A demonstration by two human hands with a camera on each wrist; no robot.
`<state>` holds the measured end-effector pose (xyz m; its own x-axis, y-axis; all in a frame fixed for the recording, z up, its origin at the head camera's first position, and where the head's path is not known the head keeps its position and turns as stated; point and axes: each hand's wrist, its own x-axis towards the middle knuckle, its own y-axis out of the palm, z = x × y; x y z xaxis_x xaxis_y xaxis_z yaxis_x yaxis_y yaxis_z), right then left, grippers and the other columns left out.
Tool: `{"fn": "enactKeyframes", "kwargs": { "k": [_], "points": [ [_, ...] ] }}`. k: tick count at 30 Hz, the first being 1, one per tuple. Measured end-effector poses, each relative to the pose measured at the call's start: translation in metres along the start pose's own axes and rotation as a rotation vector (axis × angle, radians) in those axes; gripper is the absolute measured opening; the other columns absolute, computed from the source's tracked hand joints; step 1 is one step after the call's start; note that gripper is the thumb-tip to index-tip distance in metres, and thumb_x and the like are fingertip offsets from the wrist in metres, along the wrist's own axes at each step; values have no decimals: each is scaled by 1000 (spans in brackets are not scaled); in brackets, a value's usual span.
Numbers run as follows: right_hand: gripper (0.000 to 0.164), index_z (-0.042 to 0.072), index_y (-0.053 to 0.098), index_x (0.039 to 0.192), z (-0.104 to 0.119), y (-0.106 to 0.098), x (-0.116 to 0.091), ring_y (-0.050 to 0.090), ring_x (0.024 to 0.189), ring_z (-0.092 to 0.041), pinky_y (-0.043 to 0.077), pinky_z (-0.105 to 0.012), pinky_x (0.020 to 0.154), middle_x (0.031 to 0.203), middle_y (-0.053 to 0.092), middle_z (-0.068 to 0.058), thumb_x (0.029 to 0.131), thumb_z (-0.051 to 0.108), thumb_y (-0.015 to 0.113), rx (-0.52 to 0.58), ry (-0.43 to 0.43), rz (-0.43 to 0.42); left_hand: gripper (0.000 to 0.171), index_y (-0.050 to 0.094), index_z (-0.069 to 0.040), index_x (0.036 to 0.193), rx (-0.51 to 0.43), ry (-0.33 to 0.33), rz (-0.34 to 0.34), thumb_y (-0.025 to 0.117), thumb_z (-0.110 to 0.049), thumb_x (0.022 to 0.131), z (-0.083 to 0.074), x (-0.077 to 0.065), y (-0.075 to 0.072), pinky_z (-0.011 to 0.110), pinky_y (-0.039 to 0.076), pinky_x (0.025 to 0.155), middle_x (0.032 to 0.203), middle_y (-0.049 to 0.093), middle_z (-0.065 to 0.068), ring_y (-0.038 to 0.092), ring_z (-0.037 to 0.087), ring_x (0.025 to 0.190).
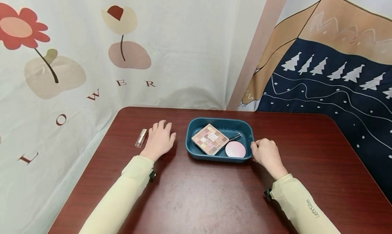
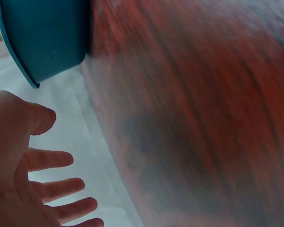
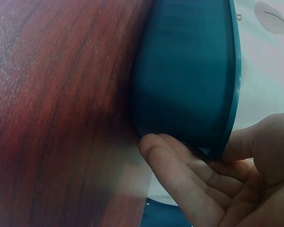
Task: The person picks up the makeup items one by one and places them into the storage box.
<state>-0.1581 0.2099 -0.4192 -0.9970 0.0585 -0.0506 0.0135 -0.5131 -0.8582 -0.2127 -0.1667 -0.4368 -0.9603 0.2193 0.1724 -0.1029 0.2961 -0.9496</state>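
My left hand (image 1: 158,140) is over the left side of the table with its fingers spread, holding nothing. Just left of it lies a clear lipstick tube (image 1: 141,138) with a gold-toned end. Over on the right, my right hand (image 1: 267,155) grips the right end of a blue-green plastic tray (image 1: 220,159). The right wrist view has the thumb at the tray's rim and the fingers (image 3: 163,158) curled against its outer wall. Inside the tray are a square eyeshadow palette (image 1: 209,138), a round pink compact (image 1: 235,149) and a slim dark tube (image 1: 235,137), partly hidden.
The dark red wooden table (image 1: 211,200) has rounded back corners. Behind it hangs a pale curtain (image 1: 196,50) printed with flowers and letters. A navy cloth (image 1: 330,87) with white trees hangs at the right.
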Motion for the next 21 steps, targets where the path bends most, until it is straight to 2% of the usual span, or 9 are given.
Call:
{"fn": "enactKeyframes", "kwargs": {
  "k": [9,15,21],
  "points": [
    [40,7,77,72,-1,1,0,63,52,-13,47,-34,59,49,63,4,101,14,49,-5,-3,-15,44,56,8,135,70,-59,2,59,-18,100,13,-3,0,67,40,98,145,44,34,44,56,126],
    [40,6,77,73,-1,2,0,63,52,-13,47,-34,59,49,61,5,101,14,50,-9,-7,-15,43,54,10,134,70,-113,11,57,-16,99,22,-4,1,67,38,100,144,42,36,43,58,123],
    [40,6,77,72,-1,1,1,62,52,-14,46,-33,57,48,61,5,101,14,50,-11,-8,-12,39,55,11,127,84,-160,19,58,-15,98,27,-5,3,64,41,91,139,43,36,44,56,115]
  ]
}}
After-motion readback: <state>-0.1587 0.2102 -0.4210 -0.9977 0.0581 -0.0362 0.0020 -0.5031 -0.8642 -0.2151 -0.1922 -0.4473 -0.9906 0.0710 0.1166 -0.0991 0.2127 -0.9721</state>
